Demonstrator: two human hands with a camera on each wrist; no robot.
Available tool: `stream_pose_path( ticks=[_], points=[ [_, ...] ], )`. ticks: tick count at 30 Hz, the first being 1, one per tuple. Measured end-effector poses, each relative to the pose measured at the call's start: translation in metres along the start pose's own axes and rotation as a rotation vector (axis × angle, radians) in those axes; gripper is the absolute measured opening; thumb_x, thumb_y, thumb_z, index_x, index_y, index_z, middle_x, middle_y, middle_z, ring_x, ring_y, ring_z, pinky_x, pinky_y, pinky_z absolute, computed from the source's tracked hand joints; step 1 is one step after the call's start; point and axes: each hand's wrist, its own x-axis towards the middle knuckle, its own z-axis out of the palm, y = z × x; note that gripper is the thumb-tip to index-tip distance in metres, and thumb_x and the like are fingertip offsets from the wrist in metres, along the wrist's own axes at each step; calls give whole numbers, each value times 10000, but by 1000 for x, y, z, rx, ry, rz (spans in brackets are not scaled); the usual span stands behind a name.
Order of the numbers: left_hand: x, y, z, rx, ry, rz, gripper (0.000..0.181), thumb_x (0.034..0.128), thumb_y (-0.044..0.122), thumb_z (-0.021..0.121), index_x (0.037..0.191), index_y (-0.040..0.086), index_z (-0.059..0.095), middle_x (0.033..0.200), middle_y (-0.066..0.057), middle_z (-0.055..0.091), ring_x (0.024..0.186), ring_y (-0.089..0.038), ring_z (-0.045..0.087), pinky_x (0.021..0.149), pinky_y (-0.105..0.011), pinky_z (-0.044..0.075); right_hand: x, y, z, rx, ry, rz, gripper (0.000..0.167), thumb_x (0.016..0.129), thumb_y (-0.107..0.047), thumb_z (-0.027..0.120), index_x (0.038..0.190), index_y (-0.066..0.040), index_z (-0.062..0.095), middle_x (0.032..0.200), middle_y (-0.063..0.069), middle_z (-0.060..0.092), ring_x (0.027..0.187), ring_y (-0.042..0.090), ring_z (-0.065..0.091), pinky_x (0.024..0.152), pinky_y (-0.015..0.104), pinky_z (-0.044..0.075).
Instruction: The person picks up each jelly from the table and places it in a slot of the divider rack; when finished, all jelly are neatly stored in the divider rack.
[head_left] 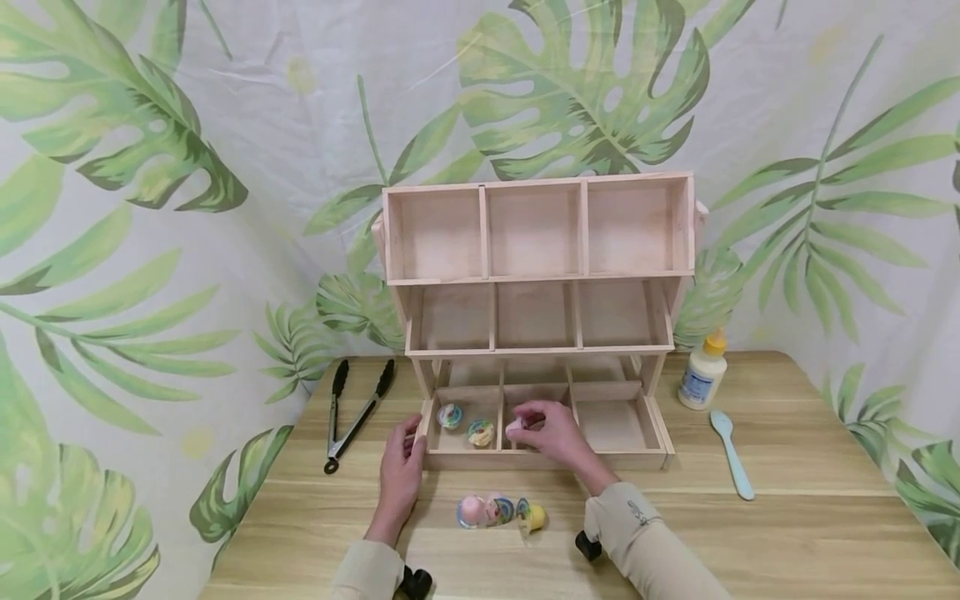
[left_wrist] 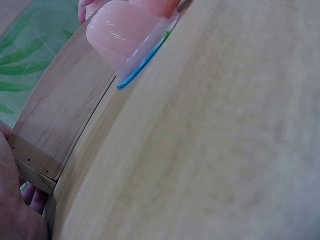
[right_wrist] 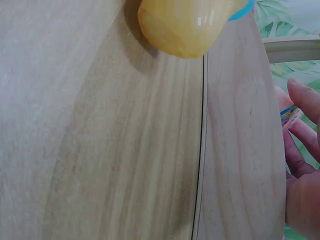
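Note:
My right hand (head_left: 553, 435) pinches a small pink jelly cup (head_left: 516, 427) over the middle bottom compartment of a tiered wooden organizer (head_left: 540, 460). The right wrist view shows this cup's colourful lid edge-on (right_wrist: 288, 115) between thumb and fingers. My left hand (head_left: 401, 471) holds the organizer's front left corner; in the left wrist view its fingers (left_wrist: 36, 199) wrap that corner. Two jelly cups, one blue-green (head_left: 450, 416) and one yellowish (head_left: 481, 432), lie in the bottom left compartment. On the table before the organizer lie pink jelly cups (head_left: 471, 511) and a yellow one (head_left: 534, 517).
Black-handled tongs (head_left: 352, 429) lie spread on the table left of the organizer. To the right stand a white glue bottle with a yellow cap (head_left: 702, 372) and a light blue spoon (head_left: 731, 454) lying flat. A leaf-patterned cloth (head_left: 300, 167) hangs behind the wooden table (head_left: 825, 533).

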Motion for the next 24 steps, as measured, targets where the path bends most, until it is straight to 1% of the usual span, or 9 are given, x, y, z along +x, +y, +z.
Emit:
stream_pose_path(
  ticks=[8, 16, 20, 24],
  points=[
    [1, 1, 0, 7, 2, -7, 399, 1070, 188, 548, 1468, 150, 545, 1383, -123, 585, 1198, -280, 623, 1019, -447, 504, 2, 3, -1, -43, 13, 38, 439, 854, -177, 855, 1225, 13, 714, 1025, 81, 732, 914, 206, 683, 782, 304, 593],
    [0, 2, -1, 10, 0, -2, 399, 1068, 177, 549, 1466, 145, 546, 1379, -125, 590, 1183, -277, 626, 1005, -434, 507, 8, 7, 2, -113, 4, 23, 406, 850, -168, 857, 1191, 10, 726, 984, 61, 731, 893, 170, 666, 812, 342, 586],
    [0, 1, -1, 13, -3, 0, 402, 1070, 175, 547, 1471, 152, 543, 1377, -119, 588, 1180, -268, 621, 999, -422, 507, 9, 8, 3, -137, 3, 27, 404, 844, -172, 864, 1178, 9, 731, 967, 54, 730, 881, 165, 661, 805, 339, 581],
    [0, 1, 0, 14, -5, 0, 401, 1073, 179, 542, 1473, 155, 541, 1381, -119, 584, 1179, -268, 619, 997, -422, 506, 11, 9, 4, -158, 3, 11, 391, 838, -163, 868, 1160, 16, 738, 943, 49, 734, 863, 154, 660, 793, 336, 576]
  ],
)
